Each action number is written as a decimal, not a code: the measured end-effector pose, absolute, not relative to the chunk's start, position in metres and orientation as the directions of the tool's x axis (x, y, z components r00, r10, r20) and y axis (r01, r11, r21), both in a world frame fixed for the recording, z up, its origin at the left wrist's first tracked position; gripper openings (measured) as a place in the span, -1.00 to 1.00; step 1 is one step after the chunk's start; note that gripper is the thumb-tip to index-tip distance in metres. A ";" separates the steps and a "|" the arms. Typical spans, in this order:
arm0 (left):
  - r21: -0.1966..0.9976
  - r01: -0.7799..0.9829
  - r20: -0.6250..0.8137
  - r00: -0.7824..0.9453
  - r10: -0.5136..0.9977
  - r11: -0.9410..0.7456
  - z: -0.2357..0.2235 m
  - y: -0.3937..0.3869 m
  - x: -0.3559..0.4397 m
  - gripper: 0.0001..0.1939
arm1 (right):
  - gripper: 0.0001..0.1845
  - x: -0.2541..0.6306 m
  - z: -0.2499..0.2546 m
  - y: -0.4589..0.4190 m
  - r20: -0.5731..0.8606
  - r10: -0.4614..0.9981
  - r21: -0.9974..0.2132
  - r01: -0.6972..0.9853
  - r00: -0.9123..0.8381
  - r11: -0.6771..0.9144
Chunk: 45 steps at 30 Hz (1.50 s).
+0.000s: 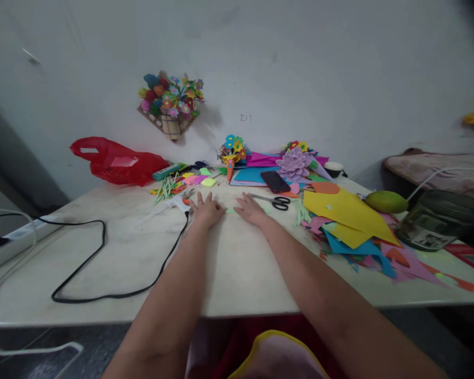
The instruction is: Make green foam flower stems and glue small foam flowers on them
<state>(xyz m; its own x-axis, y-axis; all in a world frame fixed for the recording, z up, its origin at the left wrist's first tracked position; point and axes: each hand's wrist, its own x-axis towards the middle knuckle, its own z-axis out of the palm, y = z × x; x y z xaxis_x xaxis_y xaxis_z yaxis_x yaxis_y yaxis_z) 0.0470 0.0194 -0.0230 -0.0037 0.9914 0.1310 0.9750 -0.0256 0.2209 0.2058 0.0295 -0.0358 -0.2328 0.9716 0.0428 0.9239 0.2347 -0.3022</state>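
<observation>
A narrow light green strip lies flat on the table between my two hands. At its left end, my left hand pinches it between thumb and forefinger, with the other fingers spread. My right hand rests flat on the strip, fingers stretched out, and covers part of it; a short piece shows past its right side. Just left of my left hand lies a white glue gun with a black cord. Black-handled scissors sit right beyond my right hand.
Green strips and a red plastic bag lie back left. A phone, a purple foam flower and coloured sheets are on the right, near a glass jar and a mango. The black cord loops across the left.
</observation>
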 end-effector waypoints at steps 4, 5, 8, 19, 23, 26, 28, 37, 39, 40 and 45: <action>0.224 0.974 0.149 0.000 0.989 -0.034 -0.026 0.024 0.040 -0.64 | -0.36 0.205 -0.037 0.030 0.040 0.974 -0.304 0.926 -0.223 0.225; 0.228 0.973 0.158 0.001 0.988 -0.037 -0.026 0.025 0.038 -0.64 | -0.36 0.205 -0.037 0.030 0.039 0.974 -0.303 0.926 -0.222 0.223; 0.238 0.969 0.196 0.019 0.980 -0.067 -0.028 0.026 0.033 -0.64 | -0.36 0.205 -0.037 0.029 0.033 0.976 -0.299 0.930 -0.216 0.216; 0.147 0.979 0.302 0.094 0.949 -0.143 -0.026 0.022 0.027 -0.58 | -0.37 0.203 -0.032 0.023 0.030 0.977 -0.291 0.933 -0.212 0.211; 0.095 0.986 0.327 0.098 0.940 -0.136 -0.024 0.020 0.028 -0.57 | -0.37 0.203 -0.033 0.024 0.021 0.979 -0.291 0.935 -0.204 0.201; 0.084 0.991 0.316 0.074 0.946 -0.106 -0.023 0.018 0.028 -0.56 | -0.36 0.203 -0.034 0.025 0.013 0.979 -0.286 0.937 -0.204 0.199; 0.082 0.994 0.306 0.048 0.951 -0.076 -0.022 0.018 0.027 -0.55 | -0.36 0.203 -0.033 0.025 0.011 0.979 -0.285 0.938 -0.204 0.199; 0.042 0.999 0.345 -0.004 0.939 -0.011 -0.020 0.017 0.025 -0.58 | -0.37 0.203 -0.034 0.025 0.015 0.980 -0.281 0.940 -0.198 0.194; 0.041 0.999 0.336 -0.015 0.942 0.001 -0.020 0.016 0.026 -0.59 | -0.37 0.203 -0.034 0.026 0.008 0.981 -0.278 0.942 -0.192 0.186; 0.037 0.999 0.336 -0.022 0.942 0.010 -0.019 0.016 0.026 -0.59 | -0.36 0.203 -0.034 0.026 0.005 0.982 -0.279 0.942 -0.191 0.185; -0.009 0.997 0.368 -0.072 0.927 0.081 -0.021 0.015 0.025 -0.55 | -0.36 0.203 -0.033 0.024 0.010 0.980 -0.293 0.937 -0.196 0.191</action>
